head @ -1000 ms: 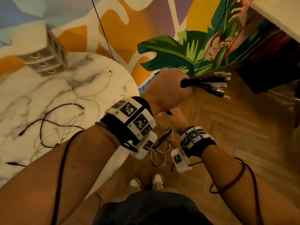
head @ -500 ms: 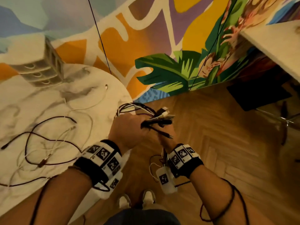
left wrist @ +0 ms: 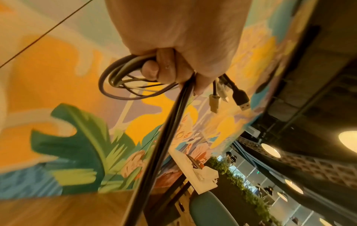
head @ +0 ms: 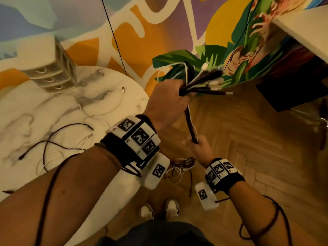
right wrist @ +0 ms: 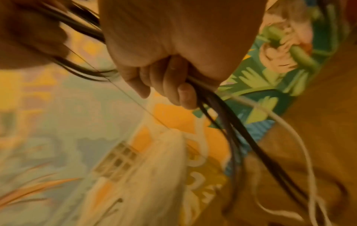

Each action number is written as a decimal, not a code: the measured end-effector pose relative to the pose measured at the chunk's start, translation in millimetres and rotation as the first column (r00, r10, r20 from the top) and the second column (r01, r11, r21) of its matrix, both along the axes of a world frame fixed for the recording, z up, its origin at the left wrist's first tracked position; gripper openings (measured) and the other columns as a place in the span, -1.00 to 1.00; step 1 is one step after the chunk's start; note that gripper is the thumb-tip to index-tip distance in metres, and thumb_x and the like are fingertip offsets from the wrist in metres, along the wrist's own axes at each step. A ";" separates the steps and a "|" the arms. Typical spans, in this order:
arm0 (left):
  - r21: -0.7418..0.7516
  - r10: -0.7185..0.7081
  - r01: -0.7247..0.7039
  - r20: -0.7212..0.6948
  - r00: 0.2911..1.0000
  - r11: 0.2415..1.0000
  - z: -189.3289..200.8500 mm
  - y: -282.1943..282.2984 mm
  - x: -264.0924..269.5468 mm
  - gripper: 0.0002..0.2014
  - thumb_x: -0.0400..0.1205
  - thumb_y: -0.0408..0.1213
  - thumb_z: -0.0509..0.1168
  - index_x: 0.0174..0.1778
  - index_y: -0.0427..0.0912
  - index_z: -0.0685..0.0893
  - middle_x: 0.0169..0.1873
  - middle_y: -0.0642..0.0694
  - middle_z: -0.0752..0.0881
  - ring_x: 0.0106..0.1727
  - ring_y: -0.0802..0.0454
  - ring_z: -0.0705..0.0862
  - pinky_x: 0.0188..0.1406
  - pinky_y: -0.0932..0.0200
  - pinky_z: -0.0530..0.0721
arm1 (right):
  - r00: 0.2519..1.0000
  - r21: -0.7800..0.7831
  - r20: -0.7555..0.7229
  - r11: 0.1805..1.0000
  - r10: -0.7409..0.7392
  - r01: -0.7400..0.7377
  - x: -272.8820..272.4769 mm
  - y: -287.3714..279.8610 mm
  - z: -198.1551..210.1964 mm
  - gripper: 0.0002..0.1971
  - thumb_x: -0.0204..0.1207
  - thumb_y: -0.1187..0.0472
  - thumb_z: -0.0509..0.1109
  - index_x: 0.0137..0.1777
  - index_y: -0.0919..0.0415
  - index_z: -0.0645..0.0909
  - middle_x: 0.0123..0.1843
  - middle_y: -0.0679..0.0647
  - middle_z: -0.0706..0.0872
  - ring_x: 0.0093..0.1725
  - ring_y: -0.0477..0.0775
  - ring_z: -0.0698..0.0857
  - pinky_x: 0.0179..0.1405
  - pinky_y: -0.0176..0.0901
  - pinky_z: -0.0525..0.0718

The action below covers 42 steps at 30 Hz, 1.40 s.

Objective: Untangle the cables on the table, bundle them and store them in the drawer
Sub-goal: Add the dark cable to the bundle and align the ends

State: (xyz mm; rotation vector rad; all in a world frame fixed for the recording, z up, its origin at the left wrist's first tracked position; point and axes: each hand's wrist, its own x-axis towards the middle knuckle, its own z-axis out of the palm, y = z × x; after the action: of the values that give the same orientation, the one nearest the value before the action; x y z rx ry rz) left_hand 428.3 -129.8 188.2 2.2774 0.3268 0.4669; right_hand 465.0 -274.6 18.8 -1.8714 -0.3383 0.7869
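Observation:
My left hand (head: pixel 170 96) is raised off the table's right edge and grips a bundle of black and white cables (head: pixel 202 80), their plug ends fanning out to the right. In the left wrist view the left hand (left wrist: pixel 173 67) clasps cable loops (left wrist: pixel 123 79) and plugs (left wrist: pixel 239 97). The strands (head: pixel 190 125) run taut down to my right hand (head: pixel 200 148), which grips them lower. In the right wrist view the right hand (right wrist: pixel 173 85) closes round dark and white strands (right wrist: pixel 228 122). Loose ends (head: pixel 179 167) dangle below. More cables (head: pixel 58 139) lie on the marble table (head: pixel 35 107).
A small white drawer unit (head: pixel 48 68) stands at the back of the round table. A thin black cord (head: pixel 115 38) hangs along the painted wall. Wooden floor lies to the right, with a dark object (head: pixel 291 93) and a pale tabletop (head: pixel 305 29) at the upper right.
My left hand has risen again with the bundle, after dipping low half a second ago. The strands between my two hands are now pulled out straight.

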 end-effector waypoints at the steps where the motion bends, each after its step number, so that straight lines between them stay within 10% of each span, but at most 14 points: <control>1: 0.042 0.006 -0.008 0.059 0.998 0.999 7.5 3.3 -0.4 -0.72 0.58 -0.28 0.34 -0.42 -0.02 0.46 -0.57 0.22 0.39 -0.56 0.24 0.41 -0.55 0.47 0.33 | 0.999 -0.080 -0.015 0.996 -0.041 0.039 3.7 -4.6 -12.3 -0.52 0.51 0.26 0.40 -0.58 0.03 0.28 -0.58 -0.04 0.31 -0.55 -0.04 0.29 -0.43 -0.13 0.29; 8: 0.205 0.104 -0.143 0.191 0.976 0.968 51.1 19.8 0.8 -0.78 0.58 -0.19 0.33 -0.35 -0.03 0.46 -0.56 0.25 0.35 -0.48 0.44 0.46 -0.50 0.54 0.31 | 0.976 -0.380 -0.129 0.918 -0.175 0.115 4.9 -23.6 -71.3 -0.62 0.58 0.21 0.33 -0.47 0.20 0.37 -0.56 0.11 0.39 -0.55 0.08 0.38 -0.46 -0.05 0.40; 14: 0.269 0.167 -0.236 0.254 0.953 0.934 65.0 41.0 -4.4 -0.71 0.60 -0.08 0.26 -0.27 -0.24 0.64 -0.49 0.00 0.49 -0.45 0.09 0.40 -0.50 0.30 0.27 | 0.970 -0.485 -0.209 0.874 -0.128 0.011 10.1 -32.8 -85.9 -0.66 0.62 0.14 0.31 -0.42 0.14 0.45 -0.51 0.08 0.51 -0.60 0.00 0.51 -0.66 -0.29 0.44; 20: 0.337 0.193 -0.260 0.219 0.956 0.905 73.1 57.1 -12.3 -0.73 0.63 -0.09 0.25 -0.33 -0.12 0.43 -0.53 0.19 0.29 -0.48 0.00 0.27 -0.48 0.51 0.31 | 0.938 -0.447 0.060 0.831 -0.342 0.331 48.7 -14.8 -83.4 -0.72 0.62 0.16 0.24 0.07 0.36 0.68 -0.18 0.29 0.70 -0.16 0.28 0.67 -0.16 0.00 0.62; 26: 0.244 0.165 -0.222 0.232 0.959 0.944 62.3 53.7 -15.7 -0.83 0.62 -0.20 0.28 -0.27 -0.06 0.46 -0.51 0.27 0.35 -0.45 0.30 0.45 -0.44 0.58 0.35 | 0.983 -0.773 -0.081 0.612 0.165 -0.167 47.5 -36.2 -120.8 -0.65 0.50 -0.02 0.38 0.16 0.20 0.61 -0.07 0.14 0.70 -0.12 0.18 0.68 -0.15 -0.08 0.66; 31: 0.120 0.092 -0.125 0.253 0.963 0.985 25.3 27.3 -8.9 -0.88 0.60 -0.31 0.30 -0.08 -0.29 0.69 -0.43 0.32 0.42 -0.42 0.37 0.52 -0.44 0.62 0.35 | 0.879 -0.696 -0.133 0.588 0.457 -0.411 70.9 -41.5 -181.1 -0.43 0.15 -0.33 0.40 0.16 -0.11 0.57 0.06 0.04 0.67 -0.01 0.13 0.67 0.04 0.04 0.70; 34: 0.130 0.033 -0.057 0.181 0.983 0.990 -2.2 13.5 -5.1 -0.92 0.57 -0.36 0.32 -0.11 -0.31 0.66 -0.38 0.10 0.54 -0.45 0.19 0.44 -0.46 0.53 0.35 | 0.853 -0.579 0.034 0.705 0.521 -0.408 59.0 -13.6 -80.0 -0.27 0.13 -0.46 0.44 0.30 -0.20 0.47 0.25 -0.10 0.62 0.28 -0.02 0.62 0.27 -0.05 0.64; 37: 0.097 0.011 -0.016 0.043 0.999 0.995 -31.3 3.5 -0.4 -0.93 0.56 -0.37 0.32 -0.18 -0.30 0.59 -0.37 -0.14 0.65 -0.37 -0.01 0.51 -0.45 0.26 0.22 | 0.911 -0.135 0.132 0.918 0.390 -0.373 37.9 15.7 31.1 -0.43 0.36 0.35 0.56 0.23 -0.14 0.41 0.10 -0.43 0.51 0.10 -0.57 0.53 0.21 -0.43 0.56; 42: -0.018 -0.007 0.004 -0.188 0.982 1.000 -55.9 -6.4 3.7 -0.92 0.58 -0.34 0.27 -0.12 -0.28 0.62 -0.29 -0.12 0.66 -0.19 -0.14 0.63 -0.34 0.16 0.36 | 0.982 0.267 0.011 0.946 0.189 -0.185 8.2 44.7 69.2 -0.77 0.60 0.49 0.20 -0.25 0.26 0.53 -0.42 -0.12 0.66 -0.46 -0.29 0.61 -0.39 -0.36 0.57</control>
State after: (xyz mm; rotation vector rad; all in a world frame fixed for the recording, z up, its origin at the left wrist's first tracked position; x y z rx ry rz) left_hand 431.9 -136.3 132.3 2.3096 0.4175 0.2449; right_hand 473.2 -229.8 88.0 -1.5951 -0.5912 0.8375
